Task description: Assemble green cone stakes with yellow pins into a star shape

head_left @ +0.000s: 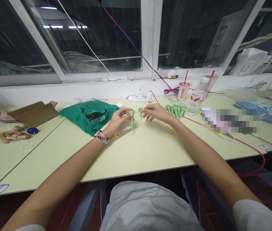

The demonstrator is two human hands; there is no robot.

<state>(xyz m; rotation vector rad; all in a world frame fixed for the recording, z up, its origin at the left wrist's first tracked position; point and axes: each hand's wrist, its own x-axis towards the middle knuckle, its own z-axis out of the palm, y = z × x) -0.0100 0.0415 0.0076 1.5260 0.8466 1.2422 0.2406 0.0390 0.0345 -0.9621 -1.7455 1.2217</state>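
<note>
My left hand (119, 122) pinches a green cone-shaped spike (132, 120) by its wide top, the point hanging down over the table. Just right of it, a second green spike (140, 113) is at the fingertips of my right hand (153, 113), also point down. A small yellow piece (136, 115) shows between the two spikes; what it is attached to is unclear. Several more green spikes (176, 110) lie bunched behind my right wrist. Small yellow pieces (114, 136) are heaped by my left wrist, and another yellow heap (171, 129) is partly hidden by my right forearm.
A torn green plastic bag (78, 112) lies left of my hands, near cardboard (32, 114) and wooden pieces (13, 134). Behind are a power strip (136, 98), a cup with a straw (184, 91) and a bottle (195, 99). Red cable (241, 142) crosses the right side.
</note>
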